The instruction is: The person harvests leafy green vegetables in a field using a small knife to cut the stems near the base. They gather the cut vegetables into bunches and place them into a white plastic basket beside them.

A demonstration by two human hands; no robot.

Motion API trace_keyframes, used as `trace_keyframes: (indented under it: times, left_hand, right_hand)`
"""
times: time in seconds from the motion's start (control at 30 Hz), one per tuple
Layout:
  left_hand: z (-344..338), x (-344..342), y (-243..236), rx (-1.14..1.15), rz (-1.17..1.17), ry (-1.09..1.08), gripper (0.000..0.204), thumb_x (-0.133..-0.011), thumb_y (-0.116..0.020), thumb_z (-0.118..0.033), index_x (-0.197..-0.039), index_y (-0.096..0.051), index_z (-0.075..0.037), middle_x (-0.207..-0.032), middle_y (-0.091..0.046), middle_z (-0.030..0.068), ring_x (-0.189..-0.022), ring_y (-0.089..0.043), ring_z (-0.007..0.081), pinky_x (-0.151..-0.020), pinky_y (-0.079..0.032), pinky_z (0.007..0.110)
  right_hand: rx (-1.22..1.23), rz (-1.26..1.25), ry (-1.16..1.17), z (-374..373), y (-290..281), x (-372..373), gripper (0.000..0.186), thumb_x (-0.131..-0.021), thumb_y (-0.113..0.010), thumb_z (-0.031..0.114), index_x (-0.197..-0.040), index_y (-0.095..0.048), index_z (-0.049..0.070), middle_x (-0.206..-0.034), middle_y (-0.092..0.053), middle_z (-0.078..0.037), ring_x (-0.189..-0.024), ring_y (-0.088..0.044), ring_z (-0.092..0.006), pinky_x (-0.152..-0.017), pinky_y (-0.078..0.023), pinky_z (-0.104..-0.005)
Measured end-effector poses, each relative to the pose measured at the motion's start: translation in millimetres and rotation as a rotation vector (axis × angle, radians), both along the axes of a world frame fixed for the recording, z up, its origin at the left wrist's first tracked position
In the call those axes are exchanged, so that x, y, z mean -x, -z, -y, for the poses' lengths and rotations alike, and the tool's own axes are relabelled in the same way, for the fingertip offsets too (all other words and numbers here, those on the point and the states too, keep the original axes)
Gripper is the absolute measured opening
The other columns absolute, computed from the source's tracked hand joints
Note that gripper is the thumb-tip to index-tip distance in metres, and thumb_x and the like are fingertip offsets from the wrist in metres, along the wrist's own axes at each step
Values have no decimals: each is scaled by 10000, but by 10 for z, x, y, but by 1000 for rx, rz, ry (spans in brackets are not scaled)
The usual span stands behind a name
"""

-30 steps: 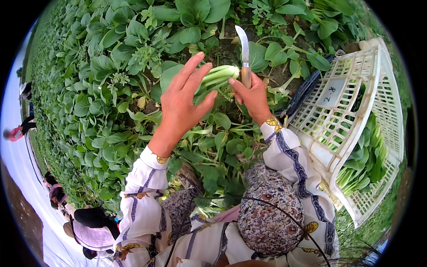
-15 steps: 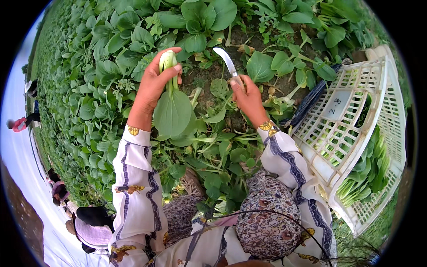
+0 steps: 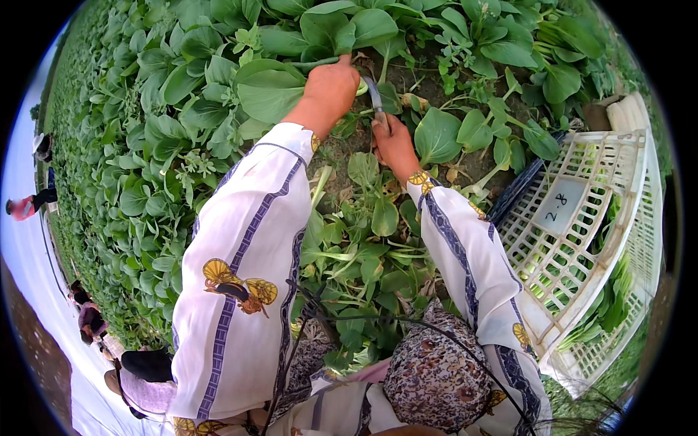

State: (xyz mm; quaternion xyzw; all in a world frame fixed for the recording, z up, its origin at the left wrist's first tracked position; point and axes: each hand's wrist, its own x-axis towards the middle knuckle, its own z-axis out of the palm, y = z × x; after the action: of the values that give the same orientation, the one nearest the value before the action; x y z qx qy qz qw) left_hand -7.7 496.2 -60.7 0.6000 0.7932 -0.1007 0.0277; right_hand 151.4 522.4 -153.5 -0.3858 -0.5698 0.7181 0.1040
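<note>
My left hand (image 3: 329, 91) is stretched forward among the plants, gripping a leafy green vegetable (image 3: 265, 98), with a pale stalk beside its fingers; the grip is partly hidden by the back of the hand. Just to its right, my right hand (image 3: 389, 145) is closed round the handle of a curved knife (image 3: 375, 96), whose silver blade points up toward the left hand, close to the stalk. Leafy plants (image 3: 440, 134) and patches of soil surround both hands.
At the right, white slatted plastic crates (image 3: 523, 269) with a pale label hold cut greens (image 3: 611, 294), beside a dark bundle (image 3: 523, 189). A dense leafy bed (image 3: 153, 182) spreads left. Co-workers (image 3: 29, 203) are at the far left rim, one (image 3: 142, 378) nearer at lower left.
My left hand with the vegetable has moved forward and right, its back now toward me. My right hand with the knife has shifted slightly, and both hands are closer together.
</note>
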Motion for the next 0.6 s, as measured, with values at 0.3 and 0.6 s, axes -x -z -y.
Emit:
trace_keyframes:
  times: [0.3, 0.6]
  left_hand:
    - [539, 256, 202, -92, 49, -151, 350, -640, -711, -113, -928, -533, -26, -1393, -342, 79, -777, -626, 304, -671, -512, 394]
    - [555, 265, 279, -156, 39, -143, 284, -662, -673, -80, -899, -529, -19, -1340, -409, 95, -765, -630, 304, -668, -510, 397]
  right_hand:
    - [-426, 31, -17, -94, -166, 215, 284, -829, -572, 235, -989, -542, 3, -742, -610, -191, -678, -594, -367, -611, -455, -421]
    - [-441, 0, -56, -147, -4, 382, 251, -819, -560, 233, -924, -537, 5, -769, -615, -212, -741, -584, -414, -654, -456, -465]
